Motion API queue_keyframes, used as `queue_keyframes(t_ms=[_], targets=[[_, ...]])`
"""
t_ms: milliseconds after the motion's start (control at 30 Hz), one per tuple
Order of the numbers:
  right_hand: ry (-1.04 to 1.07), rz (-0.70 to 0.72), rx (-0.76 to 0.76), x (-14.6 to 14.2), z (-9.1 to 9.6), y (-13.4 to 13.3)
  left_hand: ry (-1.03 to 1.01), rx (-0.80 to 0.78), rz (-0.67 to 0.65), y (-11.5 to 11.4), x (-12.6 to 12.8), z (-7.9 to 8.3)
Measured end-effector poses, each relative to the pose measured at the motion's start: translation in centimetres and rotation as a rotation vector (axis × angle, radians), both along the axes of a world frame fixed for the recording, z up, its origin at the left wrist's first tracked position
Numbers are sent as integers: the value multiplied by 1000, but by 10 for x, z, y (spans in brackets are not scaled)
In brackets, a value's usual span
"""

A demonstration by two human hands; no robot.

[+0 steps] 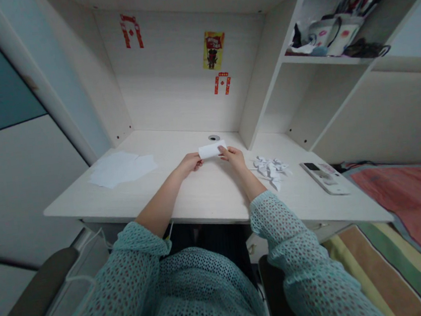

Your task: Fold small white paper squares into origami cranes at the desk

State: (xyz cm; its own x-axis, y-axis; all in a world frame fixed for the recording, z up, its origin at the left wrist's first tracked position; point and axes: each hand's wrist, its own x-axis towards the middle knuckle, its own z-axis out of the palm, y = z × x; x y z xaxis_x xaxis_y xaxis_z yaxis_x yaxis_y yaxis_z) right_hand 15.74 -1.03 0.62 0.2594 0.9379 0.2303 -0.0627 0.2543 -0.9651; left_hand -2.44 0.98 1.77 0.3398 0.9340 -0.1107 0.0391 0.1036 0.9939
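Both my hands hold a small folded white paper [211, 149] just above the pale wooden desk [206, 189]. My left hand [190, 163] pinches its left end with the fingers closed. My right hand [232, 156] pinches its right end the same way. A stack of flat white paper sheets [120, 168] lies on the desk to the left. A heap of small folded white paper pieces [271, 167] lies to the right of my right hand.
A white remote control [325, 178] lies near the desk's right edge. A cable hole [214, 138] sits behind the paper. Shelves at the right hold mugs with scissors [336, 32]. Red stickers [213, 50] mark the back panel. A striped bedspread [405, 237] is at the right.
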Motion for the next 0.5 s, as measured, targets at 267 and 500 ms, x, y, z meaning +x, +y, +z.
queue_keyframes(t_ms=[267,500], targets=[[-92,-37,57,-4,1,-3,274,548,329,-4,-3,1],[-220,55,122,-9,2,-8,101,597,318,-6,-3,9]])
